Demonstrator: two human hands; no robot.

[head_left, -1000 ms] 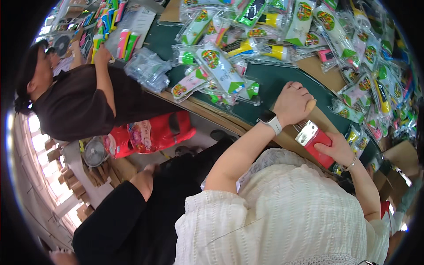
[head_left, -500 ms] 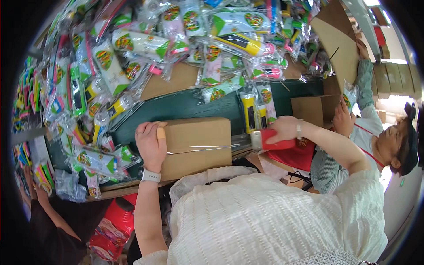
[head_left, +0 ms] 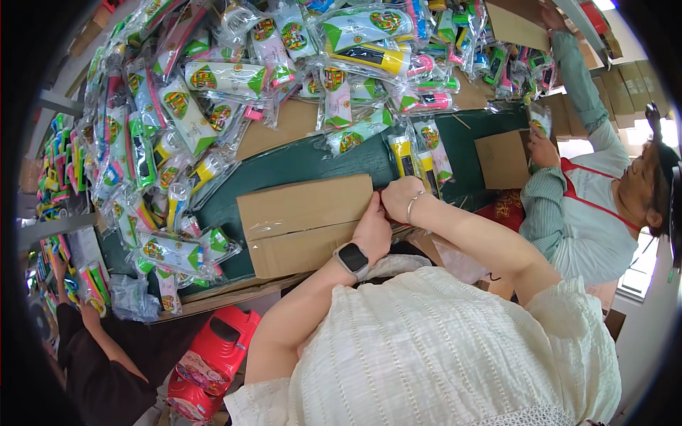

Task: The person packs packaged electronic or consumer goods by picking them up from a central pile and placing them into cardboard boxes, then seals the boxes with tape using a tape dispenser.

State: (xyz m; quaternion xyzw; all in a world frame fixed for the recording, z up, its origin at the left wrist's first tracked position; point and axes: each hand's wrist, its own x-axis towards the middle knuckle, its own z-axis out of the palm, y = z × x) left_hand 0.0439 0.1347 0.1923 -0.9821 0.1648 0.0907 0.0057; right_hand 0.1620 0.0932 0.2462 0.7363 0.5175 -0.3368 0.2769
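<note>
A closed cardboard box (head_left: 305, 206) lies before me, with shiny clear tape along its middle seam. At the box's right end is my left hand (head_left: 371, 228), wearing a smartwatch; it holds nothing, and its visible fingers stretch along the edge. Close against it, my right hand (head_left: 403, 198), with a bracelet at the wrist, is closed. A sliver of red shows beside its fingers, part of the red tape dispenser, which is otherwise hidden. Bagged yellow and white items (head_left: 419, 155) lie just beyond my right hand.
Plastic-bagged colourful items (head_left: 249, 78) are heaped across the far side of the green table (head_left: 298, 167). An open carton (head_left: 501, 160) stands at the right beside a co-worker (head_left: 590, 213). Another person's arm (head_left: 106, 341) reaches in at left, near a red ride-on toy case (head_left: 217, 348).
My left hand has slid from the box's left end to its right end. My right hand has drawn in leftward to the box with the tape dispenser.
</note>
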